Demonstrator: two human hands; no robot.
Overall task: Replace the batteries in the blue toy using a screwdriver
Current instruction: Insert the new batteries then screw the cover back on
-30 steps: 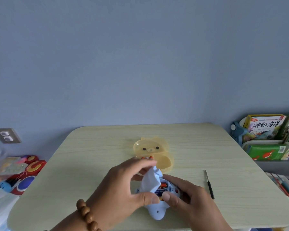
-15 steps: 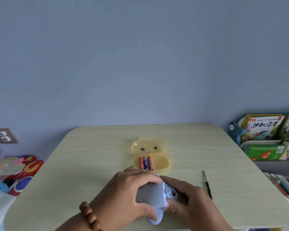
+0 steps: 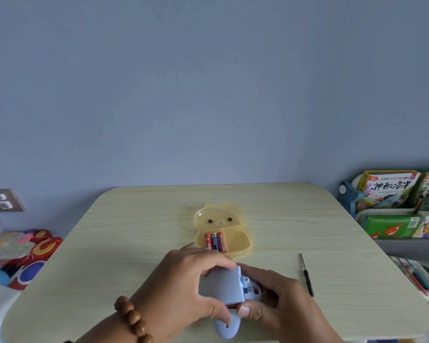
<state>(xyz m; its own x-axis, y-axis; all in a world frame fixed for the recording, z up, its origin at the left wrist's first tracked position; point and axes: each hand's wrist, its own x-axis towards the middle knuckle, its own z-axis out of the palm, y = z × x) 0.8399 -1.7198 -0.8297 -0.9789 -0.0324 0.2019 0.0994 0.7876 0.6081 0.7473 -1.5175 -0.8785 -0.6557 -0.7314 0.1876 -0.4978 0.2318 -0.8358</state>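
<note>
Head view, table top. My left hand point(image 3: 183, 290) sits at about 6 o'clock on the table point(image 3: 124, 243), fingers curled over the top edge of the pale blue battery cover point(image 3: 221, 284), thumb pressed along its near edge; the cover is pinched firmly between them and lies tilted over the toy. A wooden bead bracelet point(image 3: 131, 318) is on that wrist.

My right hand point(image 3: 282, 300) is just beside it at 5 o'clock, fingers wrapped around the right side of the blue toy point(image 3: 227, 328), thumb tip touching the near corner of the cover. The toy's rounded end pokes out below both hands toward me. A sliver of red and white shows in the opening beside the cover; I cannot tell whether cells are seated inside.

At 12 o'clock from the hands, near them, lies the open yellow bear-shaped case point(image 3: 223, 229). Three batteries point(image 3: 216, 241) lie side by side in its left compartment.

The screwdriver point(image 3: 307, 276) lies flat on the table at 3 o'clock from the hands, untouched, tip pointing away from me.

Off the table: books point(image 3: 391, 189) at far right, toys point(image 3: 27, 253) at far left.
</note>
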